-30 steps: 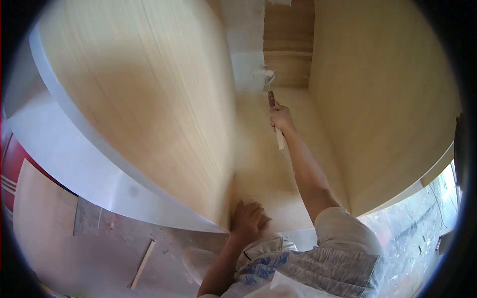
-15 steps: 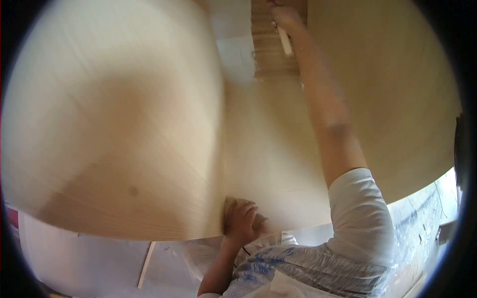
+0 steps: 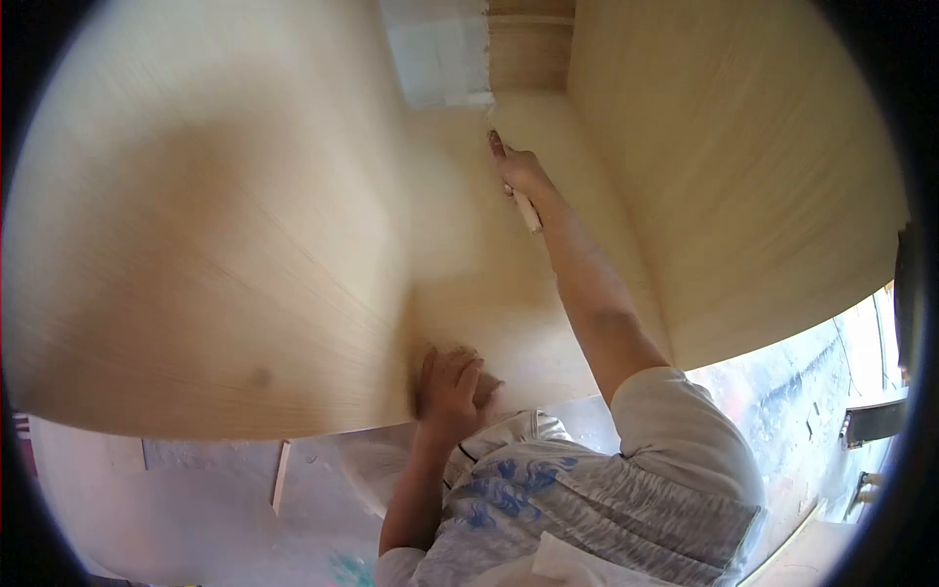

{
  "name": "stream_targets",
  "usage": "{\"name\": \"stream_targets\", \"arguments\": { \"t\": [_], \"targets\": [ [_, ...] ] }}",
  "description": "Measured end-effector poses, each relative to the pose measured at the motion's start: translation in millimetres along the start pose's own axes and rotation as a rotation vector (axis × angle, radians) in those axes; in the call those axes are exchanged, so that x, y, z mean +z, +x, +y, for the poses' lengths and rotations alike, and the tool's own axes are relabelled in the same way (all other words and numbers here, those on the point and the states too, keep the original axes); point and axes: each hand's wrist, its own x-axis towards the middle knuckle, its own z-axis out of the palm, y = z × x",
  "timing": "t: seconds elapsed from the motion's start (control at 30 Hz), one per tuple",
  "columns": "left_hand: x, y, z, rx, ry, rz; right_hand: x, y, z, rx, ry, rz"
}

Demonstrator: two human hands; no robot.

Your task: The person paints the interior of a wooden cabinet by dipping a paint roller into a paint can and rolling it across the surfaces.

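Observation:
Pale wooden panels form a deep, box-like interior in front of me. My right hand point(image 3: 525, 174) reaches far inside, closed around a slim brush-like tool with a pale handle point(image 3: 528, 212). The handle's end sticks out below the palm; the working end is hard to make out. Just beyond the fingers lies a whitish patch point(image 3: 435, 54) on the back, beside a bare brown wood strip point(image 3: 528, 49). My left hand point(image 3: 452, 396) is near the front edge of the bottom panel point(image 3: 533, 342), fingers curled by a brownish item I cannot identify, close to the left panel point(image 3: 245, 245).
The right panel point(image 3: 743, 196) rises beside my right arm. Below the front edge is a paint-spotted floor point(image 3: 782, 411) with a thin wooden strip point(image 3: 281, 477). A dark metal-like piece point(image 3: 873, 423) stands at the far right.
My right hand has drawn back toward me and left, away from the brown strip, still holding the tool. My left hand appears slightly higher and further left; the camera view has shifted too.

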Motion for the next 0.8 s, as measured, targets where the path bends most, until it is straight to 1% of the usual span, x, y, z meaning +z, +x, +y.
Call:
{"name": "stream_targets", "arguments": {
  "t": [0.07,0.13,0.2,0.27,0.3,0.37,0.43,0.47,0.53,0.57,0.6,0.63,0.67,0.7,0.73,0.8],
  "targets": [
    [4.5,-3.3,0.4,0.021,0.024,0.021,-9.3,4.8,-3.8,-0.048,0.04,-0.024],
    [9.7,-8.3,-0.7,-0.005,0.0,-0.009,-12.4,-2.0,-5.4,-0.097,0.083,0.014],
    [9.8,-7.8,-0.3,0.009,-0.001,0.014,-13.4,-6.6,-16.0,-0.136,0.13,0.04],
    [12.7,-9.5,-3.1,0.015,-0.015,0.015,-16.6,-5.6,-20.7,-0.268,0.146,0.112],
    [12.8,-9.8,-2.7,0.017,-0.025,0.01,-18.2,0.3,-21.9,-0.268,0.149,0.113],
    [15.7,-8.0,-4.4,0.019,-0.04,0.005,-25.1,21.6,-32.5,-0.446,-0.003,0.161],
    [18.1,-8.2,-4.3,-0.001,-0.025,0.006,-33.4,21.7,-68.0,-0.455,-0.052,0.253],
    [19.7,-8.0,-5.8,-0.011,-0.026,0.004,-38.5,27.4,-89.7,-0.467,-0.134,0.307],
    [24.0,-9.8,-5.7,-0.022,-0.057,0.0,-47.5,17.8,-132.3,-0.509,-0.09,0.352],
    [22.8,-9.6,-3.9,-0.038,-0.068,-0.015,-48.8,11.0,-147.1,-0.537,0.035,0.345],
    [19.5,-6.4,-4.6,-0.032,-0.075,-0.015,-48.2,30.9,-151.0,-0.519,0.028,0.336],
    [17.2,-3.4,-5.3,-0.023,-0.08,-0.012,-47.5,60.4,-156.9,-0.571,0.035,0.342],
    [16.9,-2.4,-5.1,-0.033,-0.089,-0.019,-44.1,79.1,-154.7,-0.624,0.041,0.35],
    [16.8,-1.8,-5.0,-0.055,-0.098,-0.03,-36.4,79.9,-143.3,-0.609,0.034,0.347],
    [16.4,-1.0,-4.2,-0.07,-0.107,-0.037,-27.5,71.2,-130.0,-0.519,-0.043,0.352],
    [8.2,3.0,0.0,-0.062,-0.08,-0.046,-5.3,61.8,-83.8,-0.511,-0.109,0.372]
  ]
}}
